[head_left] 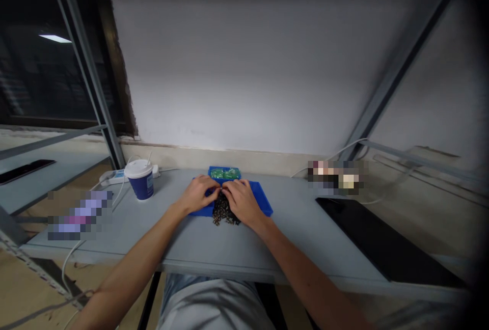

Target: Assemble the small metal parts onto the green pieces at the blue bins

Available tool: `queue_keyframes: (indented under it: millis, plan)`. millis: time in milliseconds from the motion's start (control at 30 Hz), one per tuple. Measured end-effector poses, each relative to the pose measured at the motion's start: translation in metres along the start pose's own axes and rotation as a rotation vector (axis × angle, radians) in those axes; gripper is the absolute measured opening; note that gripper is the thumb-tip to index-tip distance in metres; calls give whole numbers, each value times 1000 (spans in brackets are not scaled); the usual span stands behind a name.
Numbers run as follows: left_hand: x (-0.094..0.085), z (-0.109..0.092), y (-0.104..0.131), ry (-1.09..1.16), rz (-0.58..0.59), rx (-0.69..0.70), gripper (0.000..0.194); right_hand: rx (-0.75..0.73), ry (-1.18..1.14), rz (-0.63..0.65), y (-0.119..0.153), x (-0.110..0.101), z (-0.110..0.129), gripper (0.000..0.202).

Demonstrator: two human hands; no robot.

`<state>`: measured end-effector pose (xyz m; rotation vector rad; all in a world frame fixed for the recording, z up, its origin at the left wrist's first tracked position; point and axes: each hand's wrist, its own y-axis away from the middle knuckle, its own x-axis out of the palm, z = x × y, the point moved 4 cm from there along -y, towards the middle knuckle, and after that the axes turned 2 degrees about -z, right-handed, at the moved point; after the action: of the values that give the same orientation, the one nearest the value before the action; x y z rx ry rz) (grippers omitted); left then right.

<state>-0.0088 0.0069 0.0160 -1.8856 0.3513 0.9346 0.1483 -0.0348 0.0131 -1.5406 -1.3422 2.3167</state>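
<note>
My left hand (199,193) and my right hand (240,198) meet fingertip to fingertip above a heap of small dark and brassy metal parts (225,213). Both are pinched closed; whatever lies between the fingertips is too small to name. The heap rests on the table between two blue trays, the left tray (204,212) partly under my left hand and the right tray (262,198) partly behind my right hand. Just beyond my fingers, a smaller blue bin (224,168) holds green items (225,173).
A blue paper cup (141,182) with a white lid stands left on the grey table (298,228), near a white power strip (114,177) and cables. A black flat panel (382,238) lies at right. Blurred-out items sit at both sides; metal posts frame the table.
</note>
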Motion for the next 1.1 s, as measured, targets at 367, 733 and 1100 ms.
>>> queue_keyframes:
  millis: [367, 733, 1100]
  plan:
    - [2, -1, 0, 23, 22, 11, 18, -15, -13, 18, 2, 1, 1, 22]
    - [0, -4, 0, 42, 10, 30, 18, 6, -103, 18, 1, 1, -1, 27]
    - [-1, -3, 0, 50, -10, 62, 17, 69, -186, 29, 1, 5, -4, 28]
